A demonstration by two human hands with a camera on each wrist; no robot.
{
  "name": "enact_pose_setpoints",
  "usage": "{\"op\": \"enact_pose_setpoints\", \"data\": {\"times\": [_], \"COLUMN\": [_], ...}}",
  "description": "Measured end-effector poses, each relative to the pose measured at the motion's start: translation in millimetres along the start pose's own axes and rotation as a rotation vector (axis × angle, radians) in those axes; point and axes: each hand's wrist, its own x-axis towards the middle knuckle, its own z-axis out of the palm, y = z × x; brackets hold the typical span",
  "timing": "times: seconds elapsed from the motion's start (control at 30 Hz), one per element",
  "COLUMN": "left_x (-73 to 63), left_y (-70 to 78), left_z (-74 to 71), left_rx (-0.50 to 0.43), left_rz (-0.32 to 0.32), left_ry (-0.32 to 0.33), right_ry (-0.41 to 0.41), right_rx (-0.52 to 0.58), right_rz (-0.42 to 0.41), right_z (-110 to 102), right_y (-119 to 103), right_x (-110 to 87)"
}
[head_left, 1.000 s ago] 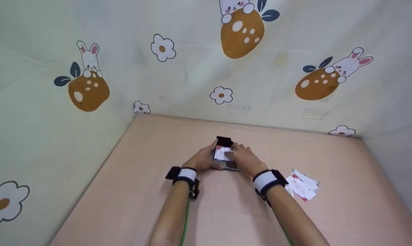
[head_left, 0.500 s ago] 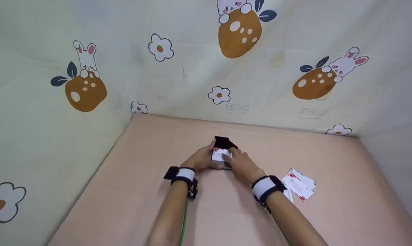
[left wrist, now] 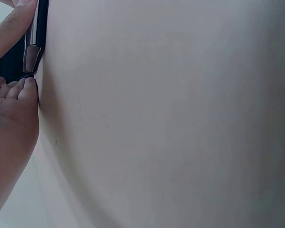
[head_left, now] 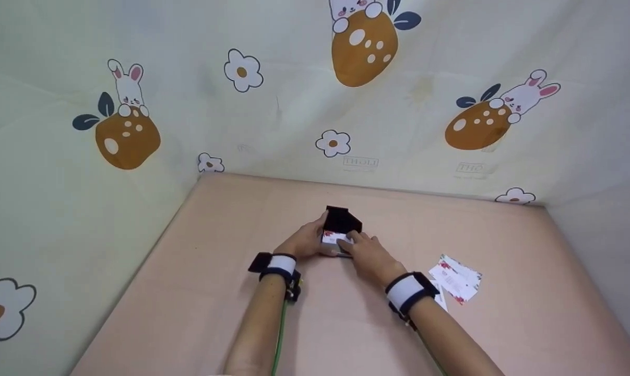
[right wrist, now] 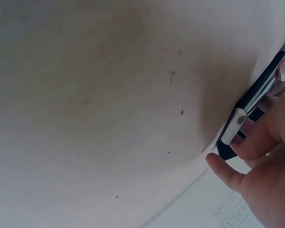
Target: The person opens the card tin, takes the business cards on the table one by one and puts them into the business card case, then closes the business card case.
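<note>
A black card case (head_left: 337, 218) with a silvery edge lies open near the middle of the table, its dark lid pointing away from me. My left hand (head_left: 305, 241) grips its left side, thumb along the near end; the left wrist view shows fingers curled at the case's edge (left wrist: 33, 59). A white business card (head_left: 329, 236) with red flowers sits in the case. My right hand (head_left: 371, 257) holds the card at its right side with thumb and fingertips. In the right wrist view the little finger (right wrist: 223, 171) sticks out beside the case, and other fingers partly hide it.
Several more flowered cards (head_left: 456, 279) lie loosely spread to the right, partly behind the right wrist strap (head_left: 406, 292). A patterned cloth wall (head_left: 283, 115) rises along the far edge and both sides of the pinkish table (head_left: 231, 219).
The card has slid toward me within the case, uncovering more of the dark lid. My right hand has moved slightly nearer with it; the left hand keeps its grip.
</note>
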Motion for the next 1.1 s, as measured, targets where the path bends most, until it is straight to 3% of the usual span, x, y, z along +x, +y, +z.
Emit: {"op": "enact_pose_setpoints", "data": {"times": [0.27,0.57,0.63,0.8,0.93,1.1], "left_x": [0.6,-0.3,-1.2,-1.5,0.0,-0.3], "left_y": [0.7,-1.1,-1.9,-2.5,-1.2,-0.5], "left_z": [-1.3,-0.1,0.3,1.7,1.3,-1.6], "left_rx": [0.009,-0.014,-0.013,0.01,0.016,0.019], "left_rz": [-0.005,0.009,0.019,0.021,0.005,-0.02], "left_ry": [-0.002,-0.003,-0.004,-0.008,-0.01,-0.01], "right_ry": [-0.017,0.031,0.059,0.229,0.339,0.398], "right_rx": [0.019,0.064,0.067,0.025,-0.015,-0.066], "right_rz": [0.022,-0.012,-0.031,-0.069,-0.011,0.054], "right_z": [-0.2,0.3,0.9,0.2,-6.1,-12.3], "right_y": [-2.0,-6.2,-8.0,-14.1,-18.8,-23.1], "right_x": [-5.3,-11.7,-14.8,-23.8,-30.8,-45.9]}}
